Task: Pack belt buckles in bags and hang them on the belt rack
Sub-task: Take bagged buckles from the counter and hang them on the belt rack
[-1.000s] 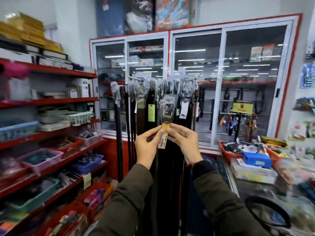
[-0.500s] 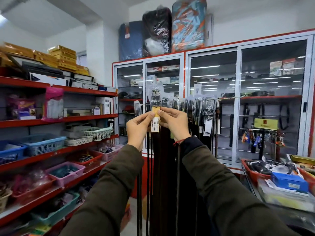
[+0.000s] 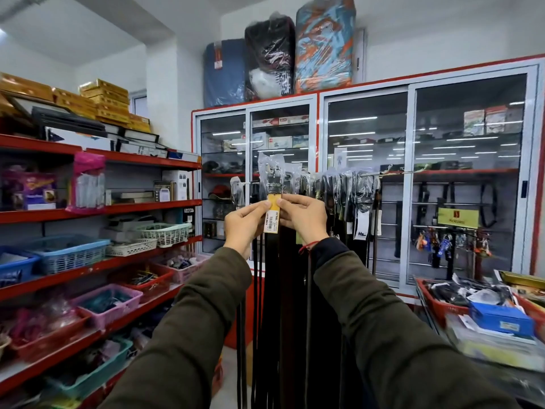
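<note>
Hands, left hand and right hand, pinch bagged belt at rack.

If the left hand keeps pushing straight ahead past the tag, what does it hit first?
Probably the hanging belts right behind the yellow tag that the left hand pinches; the glass cabinet door lies further back. Depth is hard to judge here.
</note>
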Demonstrator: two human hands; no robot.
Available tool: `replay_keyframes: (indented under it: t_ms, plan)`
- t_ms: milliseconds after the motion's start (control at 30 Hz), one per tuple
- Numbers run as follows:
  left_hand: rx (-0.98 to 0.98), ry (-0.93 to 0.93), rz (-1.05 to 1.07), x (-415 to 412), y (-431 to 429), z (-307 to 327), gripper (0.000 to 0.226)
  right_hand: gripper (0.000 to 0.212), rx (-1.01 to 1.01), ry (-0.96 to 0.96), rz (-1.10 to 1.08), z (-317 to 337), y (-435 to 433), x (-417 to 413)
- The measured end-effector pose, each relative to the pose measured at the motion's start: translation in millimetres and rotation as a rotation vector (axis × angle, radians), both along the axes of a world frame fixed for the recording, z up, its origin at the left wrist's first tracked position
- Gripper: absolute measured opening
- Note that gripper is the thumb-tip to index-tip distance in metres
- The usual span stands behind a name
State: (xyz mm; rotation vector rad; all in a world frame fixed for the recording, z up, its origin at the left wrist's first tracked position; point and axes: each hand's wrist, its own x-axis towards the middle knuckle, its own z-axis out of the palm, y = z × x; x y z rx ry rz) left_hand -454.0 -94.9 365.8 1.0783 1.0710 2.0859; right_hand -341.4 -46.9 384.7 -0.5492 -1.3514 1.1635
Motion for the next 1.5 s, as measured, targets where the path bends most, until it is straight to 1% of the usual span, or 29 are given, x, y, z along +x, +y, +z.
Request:
replay_keyframes:
  t_ms: [67, 133, 167, 233, 367, 433, 533, 600, 733, 1033, 1133, 1233, 1300, 1400, 1500]
  plan:
    - [-0.028, 0.017, 0.029, 0.4, 6.5, -5.7, 0.028, 0.021, -0.013, -0.045, -0.016, -6.8, 6.6, -2.5]
    - [-0.047, 0.064, 0.127, 2.6, 14.0, -11.5, 0.029, 0.024, 0.014, -0.084, -0.030, -14.4, 11.2, -4.4]
    - [-0.046, 0.115, 0.206, 5.0, 17.0, -14.5, 0.029, 0.024, 0.052, -0.119, -0.064, -18.7, 12.7, -4.1]
    - [0.000, 0.232, 0.348, 12.3, 18.8, -21.4, 0.031, 0.025, 0.195, -0.234, -0.207, -28.5, 13.4, 0.6]
    - [0.123, 0.440, 0.454, 33.2, 18.0, -47.4, 0.046, 0.030, 0.487, -0.419, -0.425, -60.9, 10.0, 24.4]
    - [0.132, 0.598, 0.524, 45.6, 19.8, -67.6, 0.050, 0.033, 0.593, -0.533, -0.534, -81.4, 9.7, 41.1]
    - [0.080, 0.804, 0.661, 67.7, 21.7, -98.7, 0.053, 0.041, 0.674, -0.635, -0.655, -113.0, 10.8, 68.2]
    - [0.068, 0.863, 0.674, 85.4, 22.4, -122.1, 0.052, 0.045, 0.665, -0.708, -0.719, -135.4, 10.0, 89.5]
    - [0.026, 0.918, 0.536, 123.8, 25.2, -172.7, 0.050, 0.049, 0.549, -0.806, -0.807, -184.3, 4.4, 133.6]
    - [-0.110, 1.012, 0.221, 229.5, 25.0, -281.3, 0.048, 0.053, 0.209, -1.017, -0.950, -293.6, -22.9, 246.7]
    - [-0.135, 1.051, 0.103, 268.5, 23.1, -309.9, 0.048, 0.053, 0.043, -1.053, -0.991, -328.5, -36.8, 288.2]
    - [-0.145, 1.095, -0.044, 308.3, 18.5, -334.1, 0.049, 0.054, -0.170, -1.077, -1.062, -362.1, -56.9, 331.5]
    - [-0.148, 1.134, -0.150, 333.6, 15.0, -347.9, 0.050, 0.053, -0.311, -1.043, -1.121, -379.1, -72.4, 357.7]
    - [-0.170, 1.196, -0.363, 373.6, 12.6, -361.4, 0.051, 0.049, -0.548, -0.915, -1.225, -396.0, -93.8, 388.7]
    - [-0.177, 1.326, -0.605, 410.9, 8.9, -371.8, 0.052, 0.044, -0.768, -0.689, -1.315, -405.8, -110.4, 412.0]
